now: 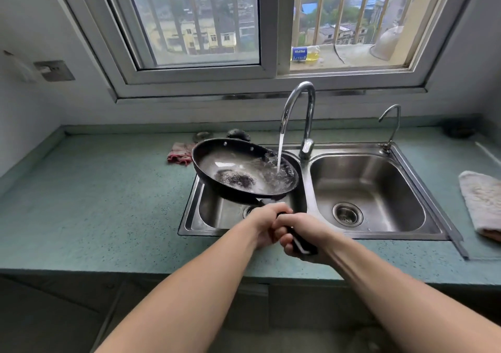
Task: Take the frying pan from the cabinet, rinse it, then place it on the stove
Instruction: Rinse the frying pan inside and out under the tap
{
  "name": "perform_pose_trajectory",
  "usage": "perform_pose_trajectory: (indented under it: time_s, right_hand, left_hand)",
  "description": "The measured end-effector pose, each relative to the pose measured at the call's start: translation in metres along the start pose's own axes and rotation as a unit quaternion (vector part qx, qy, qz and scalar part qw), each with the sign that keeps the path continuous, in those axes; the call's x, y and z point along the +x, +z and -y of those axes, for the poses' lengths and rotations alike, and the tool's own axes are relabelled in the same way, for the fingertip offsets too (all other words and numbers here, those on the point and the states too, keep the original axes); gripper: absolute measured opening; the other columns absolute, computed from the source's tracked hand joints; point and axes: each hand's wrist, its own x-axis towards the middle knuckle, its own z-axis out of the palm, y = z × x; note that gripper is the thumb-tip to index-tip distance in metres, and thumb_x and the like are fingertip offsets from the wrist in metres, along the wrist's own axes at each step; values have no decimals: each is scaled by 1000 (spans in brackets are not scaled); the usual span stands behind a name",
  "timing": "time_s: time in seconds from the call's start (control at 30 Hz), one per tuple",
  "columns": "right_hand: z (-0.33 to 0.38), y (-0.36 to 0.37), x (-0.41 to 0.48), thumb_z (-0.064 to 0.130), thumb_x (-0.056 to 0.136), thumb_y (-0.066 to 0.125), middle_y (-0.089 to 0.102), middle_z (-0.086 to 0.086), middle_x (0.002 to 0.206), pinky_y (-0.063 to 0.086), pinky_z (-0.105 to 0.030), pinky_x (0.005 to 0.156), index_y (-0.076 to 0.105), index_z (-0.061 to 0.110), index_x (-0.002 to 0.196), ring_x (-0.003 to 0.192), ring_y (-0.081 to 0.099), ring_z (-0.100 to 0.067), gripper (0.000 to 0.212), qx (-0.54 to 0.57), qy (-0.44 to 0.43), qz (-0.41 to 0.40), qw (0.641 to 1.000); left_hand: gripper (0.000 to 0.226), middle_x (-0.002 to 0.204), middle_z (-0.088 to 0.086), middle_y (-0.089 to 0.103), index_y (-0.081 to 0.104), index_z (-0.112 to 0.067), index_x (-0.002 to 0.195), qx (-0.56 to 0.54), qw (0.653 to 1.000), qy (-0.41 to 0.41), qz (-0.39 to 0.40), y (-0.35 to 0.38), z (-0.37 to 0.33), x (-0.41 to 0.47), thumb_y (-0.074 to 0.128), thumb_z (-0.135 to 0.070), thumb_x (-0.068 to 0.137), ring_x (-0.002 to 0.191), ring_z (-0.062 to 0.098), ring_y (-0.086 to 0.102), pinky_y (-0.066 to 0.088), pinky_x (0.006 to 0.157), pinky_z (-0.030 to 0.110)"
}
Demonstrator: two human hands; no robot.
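A black frying pan (238, 171) hangs tilted over the left basin of a steel double sink (444, 233). Water runs from the tall chrome faucet (301, 100) into the pan's right side and swirls inside it. Both hands grip the pan's black handle (301, 240) in front of the sink: my left hand (264, 221) holds it nearer the pan, my right hand (301, 232) holds the end. The stove and the cabinet are not in view.
A red cloth (180, 153) lies on the green counter behind the pan. A small second tap (391, 125) stands at the right basin's back. A beige towel (482, 203) lies on the counter at far right. A window spans the wall above.
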Motion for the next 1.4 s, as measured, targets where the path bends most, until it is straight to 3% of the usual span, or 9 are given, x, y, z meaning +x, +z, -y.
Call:
perform_pose_trajectory:
  time_s: [0.13,0.43,0.53,0.73,0.83,0.93,1.13,1.23,1.4]
  right_hand:
    - [26,4,-18,2,90,48,48,4,45,38,-11,32,50,10,64,31,44,0,28,-35,44,-15,998]
    - [36,-8,-41,-5,80,51,48,-5,41,40,-17,35,50,5,58,29,45,-11,24,-326,0,-139,935]
    - [22,-16,-38,-3,77,50,50,-6,37,43,-21,35,51,1,68,29,49,-17,9,-367,-38,-169,914]
    - [-19,-25,-17,-2,77,49,50,-10,55,45,-25,40,49,5,77,37,48,-16,8,-258,-101,-132,952]
    - [-27,-21,-6,-2,77,50,49,-9,53,44,-25,41,49,4,72,38,47,-17,9,-206,-113,-99,967]
    - [-25,-17,-2,-4,83,48,47,-5,50,42,-24,39,48,6,72,36,44,-14,15,-134,-109,-65,983]
    - [-9,-12,-5,1,91,42,39,2,50,32,-18,34,42,13,71,35,36,-6,23,-26,-48,6,998]
    - [9,-9,-14,4,90,44,41,4,49,32,-14,33,47,13,72,33,37,-3,20,-23,6,6,1000]
    - [39,0,-31,-1,83,52,50,-1,51,40,-14,34,51,10,64,33,47,-4,22,-114,26,-61,991]
  left_hand:
    - [67,24,-4,28,32,-16,24,-29,999,-35,8,10,-10,-4,41,-22,90,17,5,30,25,24,10]
    - [26,48,3,39,44,-13,52,-103,991,-22,80,46,-2,-9,50,-24,75,41,16,39,32,36,18]
    - [39,40,-1,38,42,-15,44,-116,990,-6,81,45,2,-2,44,-17,83,36,14,40,31,37,18]
    - [32,43,2,47,48,-11,55,-61,996,48,47,31,20,11,46,-9,87,35,14,45,29,36,16]
    - [17,48,3,49,48,-10,66,-25,995,98,-8,21,24,17,63,-9,73,39,15,49,35,41,17]
    - [34,58,8,56,53,-8,75,29,992,114,-46,10,22,22,74,-26,54,46,20,53,39,46,24]
    - [29,58,11,49,57,-10,64,53,988,113,-91,6,9,15,68,-32,48,43,19,40,32,48,27]
    - [17,37,3,36,51,-10,59,-4,996,68,-62,11,0,4,62,-18,70,30,14,32,27,38,16]
    - [40,37,-2,24,44,-15,44,-121,992,37,13,23,-6,-9,51,-16,84,26,7,25,22,29,10]
